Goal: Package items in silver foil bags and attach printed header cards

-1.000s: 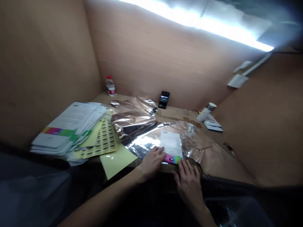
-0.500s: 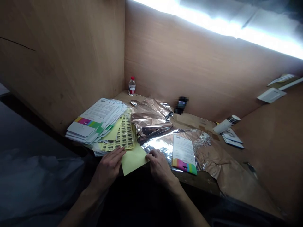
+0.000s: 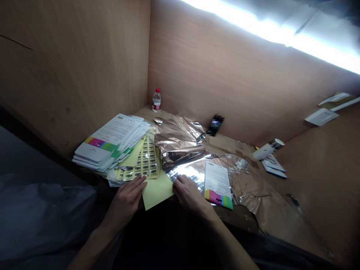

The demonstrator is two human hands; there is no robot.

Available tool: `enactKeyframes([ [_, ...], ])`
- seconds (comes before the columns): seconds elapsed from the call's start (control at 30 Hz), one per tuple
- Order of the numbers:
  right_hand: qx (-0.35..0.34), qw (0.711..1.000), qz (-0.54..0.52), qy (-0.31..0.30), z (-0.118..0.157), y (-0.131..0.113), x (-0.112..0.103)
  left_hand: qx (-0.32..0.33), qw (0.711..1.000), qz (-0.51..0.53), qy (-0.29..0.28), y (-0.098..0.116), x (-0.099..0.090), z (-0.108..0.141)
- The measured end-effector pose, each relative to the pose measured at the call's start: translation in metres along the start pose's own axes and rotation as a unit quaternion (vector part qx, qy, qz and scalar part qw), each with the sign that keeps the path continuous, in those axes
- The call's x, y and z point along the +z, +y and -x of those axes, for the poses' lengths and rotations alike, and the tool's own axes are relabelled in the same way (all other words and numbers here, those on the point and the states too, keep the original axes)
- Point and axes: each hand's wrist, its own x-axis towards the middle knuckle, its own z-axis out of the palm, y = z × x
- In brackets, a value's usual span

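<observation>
The leaflet (image 3: 216, 180) has pink, yellow, green and blue bands; the foil (image 3: 182, 148) shines silver and copper; the yellow label sheet (image 3: 147, 161) carries rows of black barcodes.

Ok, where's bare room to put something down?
Bare wood shows between the blurred black object and the white bottle, behind the foil sheet. Another patch lies by the water bottle, behind the leaflet stack. It's crowded at the front, around the barcode sheets, left hand and right hand.

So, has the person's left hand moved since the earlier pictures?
Yes, leftward. Against the barcode label sheet, the left hand was off to its right, beside the printed card; now it lies just below that sheet, at the yellow sheet's edge.
</observation>
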Motion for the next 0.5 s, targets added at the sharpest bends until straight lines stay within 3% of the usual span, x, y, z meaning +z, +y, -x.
enactKeyframes([
  [0.1,0.054,0.984,-0.162,0.053,0.017,0.008,-0.016,-0.01,1.0,0.01,0.001,-0.008,0.003,0.005],
  [0.2,0.187,0.915,-0.327,0.145,0.054,0.037,-0.045,-0.016,0.999,0.044,0.017,-0.015,0.004,0.007],
  [0.3,0.318,0.856,-0.366,0.18,0.099,0.074,-0.068,-0.062,0.995,0.07,0.038,-0.006,0.002,-0.003],
  [0.4,0.369,0.855,-0.327,0.162,0.13,0.102,-0.072,-0.036,0.993,0.105,0.047,0.028,0.005,-0.028],
  [0.5,0.382,0.862,-0.295,0.157,0.136,0.113,-0.061,0.088,0.985,0.144,0.019,0.082,0.023,-0.058],
])
